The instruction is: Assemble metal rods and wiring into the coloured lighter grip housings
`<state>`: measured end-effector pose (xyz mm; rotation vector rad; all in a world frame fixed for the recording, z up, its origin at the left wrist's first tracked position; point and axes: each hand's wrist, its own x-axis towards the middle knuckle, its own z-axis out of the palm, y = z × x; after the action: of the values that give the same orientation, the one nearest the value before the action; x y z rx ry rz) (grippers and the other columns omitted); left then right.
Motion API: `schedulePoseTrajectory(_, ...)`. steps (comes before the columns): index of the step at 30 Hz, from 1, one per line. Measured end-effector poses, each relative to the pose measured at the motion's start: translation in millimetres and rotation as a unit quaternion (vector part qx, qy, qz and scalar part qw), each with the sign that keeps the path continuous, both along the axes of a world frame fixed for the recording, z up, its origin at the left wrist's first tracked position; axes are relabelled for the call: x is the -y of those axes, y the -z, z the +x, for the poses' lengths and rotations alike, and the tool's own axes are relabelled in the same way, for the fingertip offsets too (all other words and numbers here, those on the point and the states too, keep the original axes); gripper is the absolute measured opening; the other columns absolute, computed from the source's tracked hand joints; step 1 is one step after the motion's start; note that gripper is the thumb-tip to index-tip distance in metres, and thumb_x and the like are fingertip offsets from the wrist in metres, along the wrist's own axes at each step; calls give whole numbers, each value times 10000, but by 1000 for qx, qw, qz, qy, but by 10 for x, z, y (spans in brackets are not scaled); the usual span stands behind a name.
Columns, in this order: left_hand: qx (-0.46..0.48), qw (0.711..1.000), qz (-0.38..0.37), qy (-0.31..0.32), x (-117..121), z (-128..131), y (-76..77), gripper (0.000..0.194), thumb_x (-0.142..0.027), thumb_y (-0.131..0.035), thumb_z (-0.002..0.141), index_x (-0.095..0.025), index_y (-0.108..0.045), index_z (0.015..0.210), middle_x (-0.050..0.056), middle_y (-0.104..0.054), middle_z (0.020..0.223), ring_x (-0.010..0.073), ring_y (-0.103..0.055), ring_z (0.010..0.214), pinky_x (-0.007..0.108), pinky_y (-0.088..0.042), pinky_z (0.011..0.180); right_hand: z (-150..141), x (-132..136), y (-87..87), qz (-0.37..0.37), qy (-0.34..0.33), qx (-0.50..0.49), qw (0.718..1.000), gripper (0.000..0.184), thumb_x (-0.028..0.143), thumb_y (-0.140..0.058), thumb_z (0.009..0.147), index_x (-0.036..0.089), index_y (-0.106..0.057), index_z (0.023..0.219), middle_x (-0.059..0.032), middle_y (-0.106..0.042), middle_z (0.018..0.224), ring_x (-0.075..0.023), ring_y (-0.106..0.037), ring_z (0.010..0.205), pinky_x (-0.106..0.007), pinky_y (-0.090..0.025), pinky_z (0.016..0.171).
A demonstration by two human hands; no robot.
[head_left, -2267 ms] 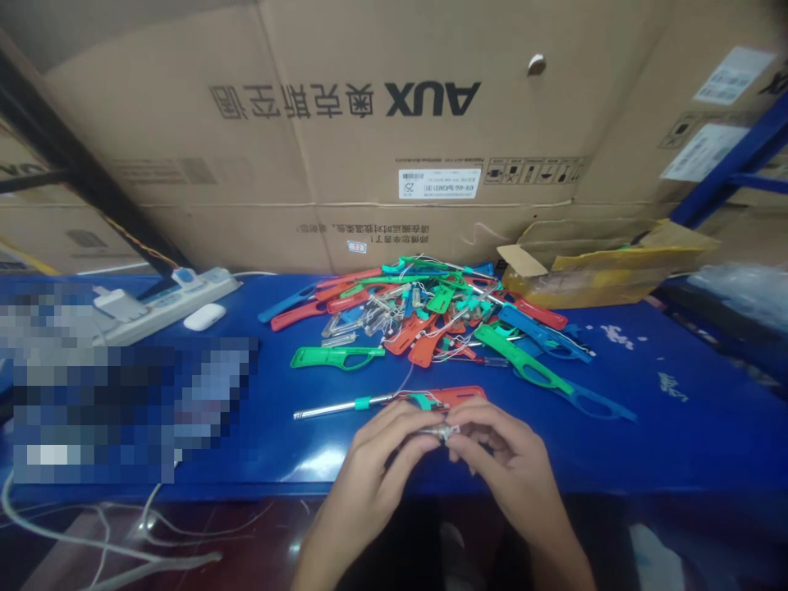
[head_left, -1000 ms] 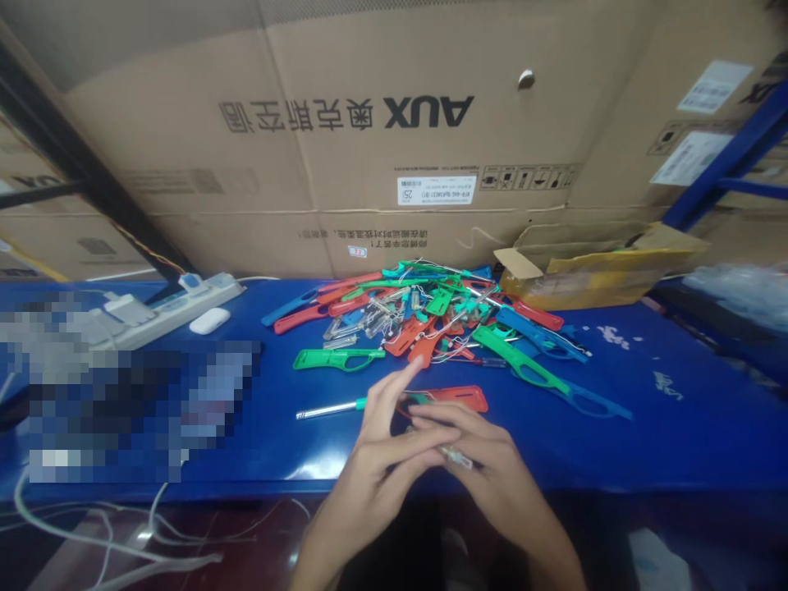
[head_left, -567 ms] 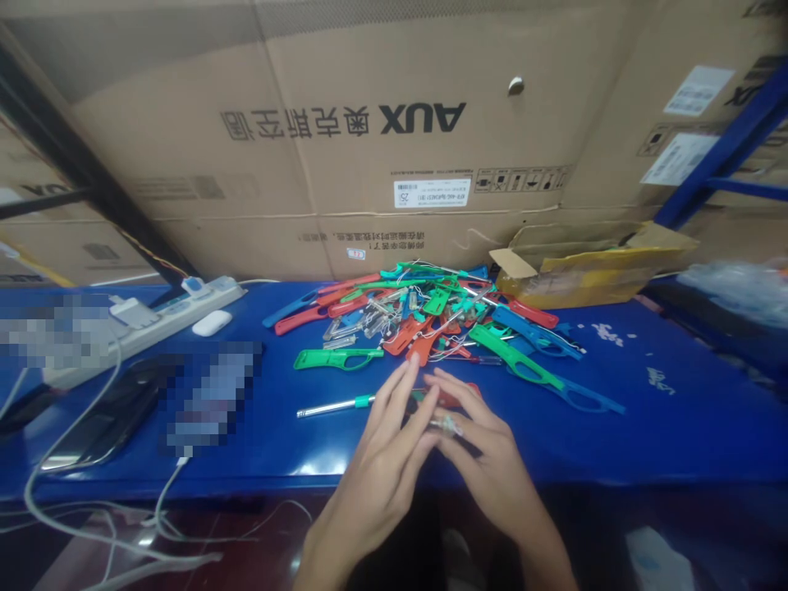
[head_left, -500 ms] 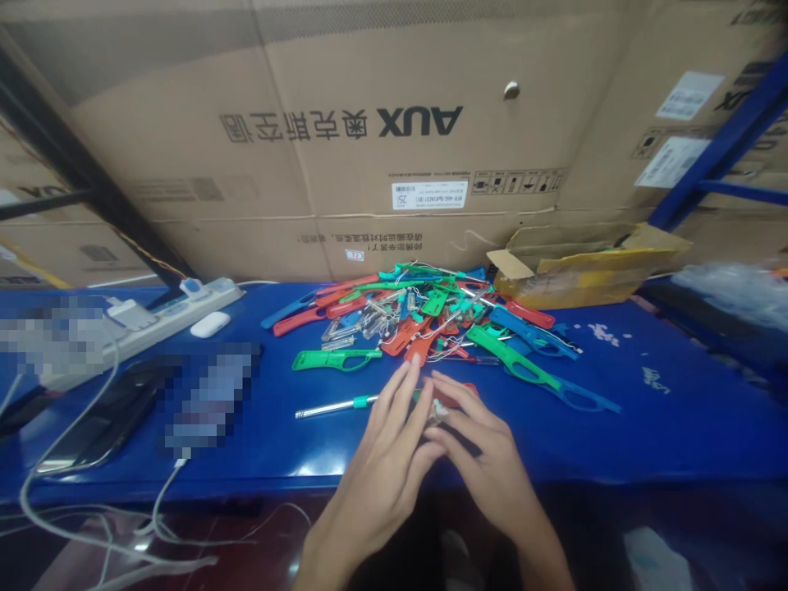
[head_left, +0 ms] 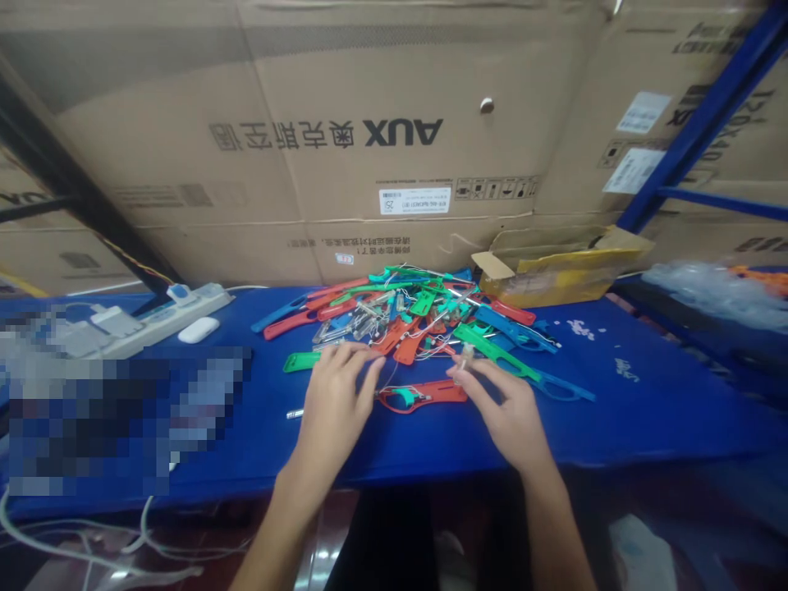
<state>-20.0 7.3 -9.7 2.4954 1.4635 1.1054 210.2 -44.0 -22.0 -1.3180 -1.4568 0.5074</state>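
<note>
My right hand [head_left: 505, 406] pinches a small clear lighter tank [head_left: 466, 359] with a whitish end, held upright between thumb and fingers. Below it lies a red lighter handle half [head_left: 446, 394] with a teal trigger [head_left: 405, 397] and thin white wires. My left hand [head_left: 338, 402] hovers palm down over the left part of that lighter, thumb and fingers apart, with nothing visible in it. It covers most of the lighter's silver tube [head_left: 295, 414] and part of a green handle half [head_left: 299, 362]. What lies under the left fingers is hidden.
Behind the hands spreads a pile of red, green and blue lighter parts [head_left: 403, 332]. An opened carton [head_left: 563, 279] stands back right, near small white bits [head_left: 579, 329]. At left are a power strip [head_left: 178, 316], a white earbud case [head_left: 198, 330] and a blurred-out area.
My hands were together around the small clear lighter tank; now they are apart. My left hand has moved left over the red lighter, and my right hand has gone right with the tank. The view shifted.
</note>
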Motion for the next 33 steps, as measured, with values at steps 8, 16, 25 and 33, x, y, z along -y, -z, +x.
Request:
schedulePoseTrajectory(8,-168,978,-122,-7,-243,237,-102,160,-285,-687,936,-174,-739,833,110,-736,930,319,-628,970,411,-463,825,-46,-12,119,-64,-52,13,997,255,417,-637,965,225,-782,1047,-53,-763,1016,-198,-680,828,-288,-547,734)
schedulePoseTrajectory(16,-87,985,-131,65,-38,100,9,111,-215,-593,1000,-216,-700,970,34,-758,941,265,-617,927,406,-425,833,-74,79,40,-29,-63,13,997,271,354,-635,974,292,-764,1204,-35,-747,1055,-190,-709,931,-256,-573,804)
schedulePoseTrajectory(25,40,980,-136,140,256,92,117,134,-171,-546,1028,-220,-660,1080,9,-723,1017,217,-561,974,426,-384,961,-104,134,132,-26,6,29,999,178,363,-706,902,280,-795,1032,-23,-751,950,-180,-711,825,-215,-567,668)
schedulePoseTrajectory(33,83,977,-134,145,290,126,170,157,-133,-561,1017,-226,-661,1095,3,-720,1013,206,-566,958,397,-396,918,-32,202,252,-77,15,20,997,153,404,-687,913,284,-749,985,-3,-757,976,-169,-726,903,-193,-577,831)
